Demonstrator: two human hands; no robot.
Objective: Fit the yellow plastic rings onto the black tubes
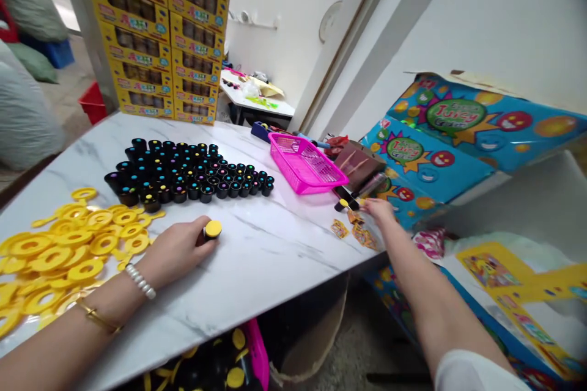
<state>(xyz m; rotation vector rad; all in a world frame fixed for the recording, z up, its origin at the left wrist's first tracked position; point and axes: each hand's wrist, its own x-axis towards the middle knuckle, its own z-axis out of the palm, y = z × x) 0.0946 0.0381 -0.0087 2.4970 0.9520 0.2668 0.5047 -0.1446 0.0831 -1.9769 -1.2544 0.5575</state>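
My left hand [181, 250], with its fingers closed, grips a small black cylinder with a yellow top [213, 230] just above the white marbled table. My right hand [380, 210] reaches to the table's right side, its fingers pinched together; what is between them is too small to make out. Close to its fingertips lies another black piece with a yellow disc [342, 204]. Several small orange printed packets [362, 235] lie just below that hand. Left of my left hand spreads a pile of yellow ring-shaped plastic pieces [76, 238].
Rows of black cups with coloured dots [188, 174] stand mid-table, before stacked yellow boxes [147, 36]. A pink basket [305, 165] sits toward the back right. Blue cartons [426, 146] flank the right side. Below the front edge, a pink-rimmed container [259, 354] holds black and yellow pieces.
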